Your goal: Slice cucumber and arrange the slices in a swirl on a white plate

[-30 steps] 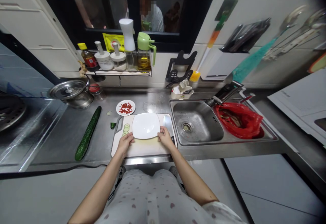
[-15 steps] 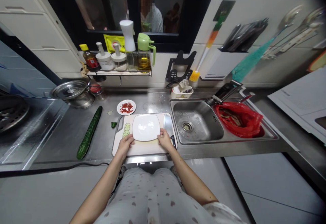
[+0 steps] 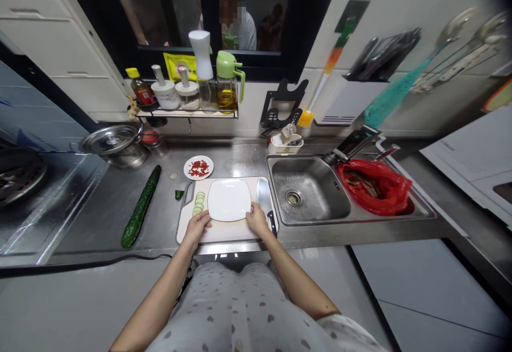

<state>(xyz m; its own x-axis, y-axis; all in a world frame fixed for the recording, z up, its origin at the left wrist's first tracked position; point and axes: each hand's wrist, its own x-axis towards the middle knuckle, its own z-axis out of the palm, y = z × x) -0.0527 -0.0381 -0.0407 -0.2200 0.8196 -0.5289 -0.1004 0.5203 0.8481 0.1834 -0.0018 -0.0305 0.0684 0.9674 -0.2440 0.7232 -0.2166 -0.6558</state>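
Observation:
A white, rounded-square plate (image 3: 229, 200) is over the middle of the cutting board (image 3: 228, 234). My left hand (image 3: 197, 228) grips its lower left corner, and my right hand (image 3: 257, 218) pinches its lower right edge. Whether the plate touches the board, I cannot tell. Left of the plate, several cucumber slices (image 3: 199, 202) lie in an overlapping row on the board. A kitchen knife (image 3: 264, 194) rests along the board's right side, its black handle toward me. A small plate (image 3: 207, 175) of chopped red pieces stands behind the board.
A whole cucumber (image 3: 141, 208) and a cucumber end (image 3: 179, 194) lie on the steel counter at left. A lidded pot (image 3: 132, 157) stands behind. The sink (image 3: 320, 210) is at right, with a red bag (image 3: 392, 186) beside it. Bottles line a wall shelf (image 3: 180, 113).
Almost nothing differs. Both hands keep hold of the plate in the same place, and the view has shifted very slightly.

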